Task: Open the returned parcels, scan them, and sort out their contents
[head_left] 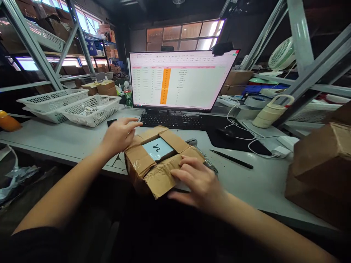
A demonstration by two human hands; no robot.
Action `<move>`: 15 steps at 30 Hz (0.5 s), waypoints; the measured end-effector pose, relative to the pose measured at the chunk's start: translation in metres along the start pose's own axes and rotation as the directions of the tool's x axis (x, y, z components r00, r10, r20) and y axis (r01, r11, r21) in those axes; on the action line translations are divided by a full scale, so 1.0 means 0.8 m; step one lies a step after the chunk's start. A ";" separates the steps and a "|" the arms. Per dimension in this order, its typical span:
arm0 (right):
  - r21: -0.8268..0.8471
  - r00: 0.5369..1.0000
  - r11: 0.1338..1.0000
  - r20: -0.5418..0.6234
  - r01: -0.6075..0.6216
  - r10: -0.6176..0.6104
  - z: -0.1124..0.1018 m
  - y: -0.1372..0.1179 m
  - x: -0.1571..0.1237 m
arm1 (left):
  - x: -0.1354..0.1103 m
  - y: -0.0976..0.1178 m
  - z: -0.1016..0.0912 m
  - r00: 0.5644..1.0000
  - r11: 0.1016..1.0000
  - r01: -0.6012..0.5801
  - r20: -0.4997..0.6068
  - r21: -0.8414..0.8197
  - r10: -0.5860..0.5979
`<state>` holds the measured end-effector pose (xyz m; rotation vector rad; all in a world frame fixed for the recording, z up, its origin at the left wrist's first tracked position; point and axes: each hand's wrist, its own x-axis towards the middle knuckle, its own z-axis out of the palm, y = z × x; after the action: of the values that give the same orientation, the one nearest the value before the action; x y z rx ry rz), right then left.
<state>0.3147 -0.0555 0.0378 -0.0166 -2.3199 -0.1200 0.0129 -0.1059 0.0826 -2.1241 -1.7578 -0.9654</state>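
A small brown cardboard box [153, 166] sits at the near edge of the grey desk [68, 140], its top flaps folded partly open. A pale blue-grey item [158, 149] with a dark squiggle shows through the gap. My left hand [119, 136] rests against the box's far left flap, fingers stretched toward the keyboard. My right hand [197, 181] lies on the near right flap, fingers spread flat and pressing the cardboard down. Neither hand grips anything.
A monitor [178, 80] showing a spreadsheet and a black keyboard [172, 121] stand behind the box. White mesh baskets [90, 109] sit left. A black pen [231, 159], mouse pad, cables and tape rolls [270, 111] lie right. Another cardboard box [320, 168] stands far right.
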 end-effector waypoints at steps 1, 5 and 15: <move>0.087 0.994 0.995 0.103 -0.054 0.045 -0.014 0.006 0.013 | -0.002 0.013 -0.011 0.992 0.990 -0.122 -0.017 0.073 0.123; 0.064 0.840 0.935 0.462 -0.349 0.283 -0.050 0.042 0.083 | -0.016 0.064 -0.026 0.860 0.885 -0.465 0.221 -0.031 0.460; 0.020 0.672 0.752 0.465 -0.658 0.576 -0.028 0.100 0.088 | -0.096 0.033 0.028 0.706 0.889 -0.438 -0.664 -0.137 0.246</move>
<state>0.2870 0.0199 0.1113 -0.8217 -2.6142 0.5060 0.0404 -0.1613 0.0254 -1.8362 -0.8845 -1.6452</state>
